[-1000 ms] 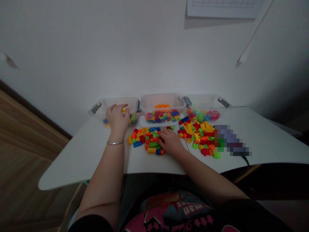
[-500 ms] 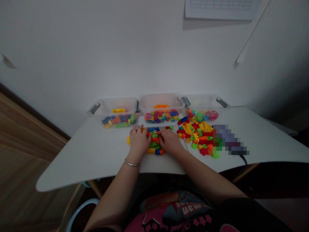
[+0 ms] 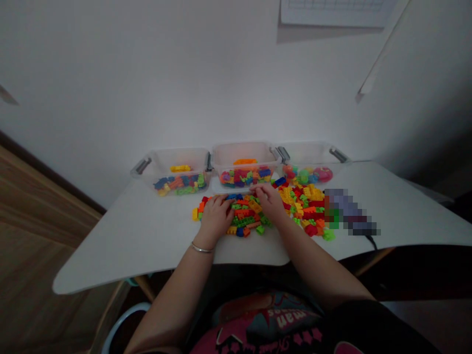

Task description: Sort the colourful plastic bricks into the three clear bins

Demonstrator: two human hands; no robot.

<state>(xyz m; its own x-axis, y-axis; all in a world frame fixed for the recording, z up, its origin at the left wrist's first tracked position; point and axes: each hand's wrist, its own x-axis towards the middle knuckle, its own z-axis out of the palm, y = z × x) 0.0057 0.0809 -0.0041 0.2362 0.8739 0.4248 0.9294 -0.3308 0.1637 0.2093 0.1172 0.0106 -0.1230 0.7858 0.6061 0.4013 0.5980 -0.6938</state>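
A pile of small building bricks (image 3: 245,214) in green, orange, blue and yellow lies in front of me on the white table. My left hand (image 3: 216,216) rests on the left side of this pile, fingers apart and bent over the bricks. At the pile's back right, close to the front of the middle box, is my right hand (image 3: 271,201). Its fingers are curled together, and whatever they hold is hidden. A second heap of mostly yellow and red bricks (image 3: 306,204) lies just right of it.
Along the wall stand three clear plastic boxes: a left box (image 3: 180,156) and a middle box (image 3: 245,150) with bricks, and a right box (image 3: 309,153) with rounder coloured toys. A pixelated object (image 3: 346,209) with a dark cord lies at the right on the white table (image 3: 147,241).
My right hand has lifted off the near pile and shifted back and to the right, uncovering more bricks. The left hand has moved only slightly, its fingers now more bent.
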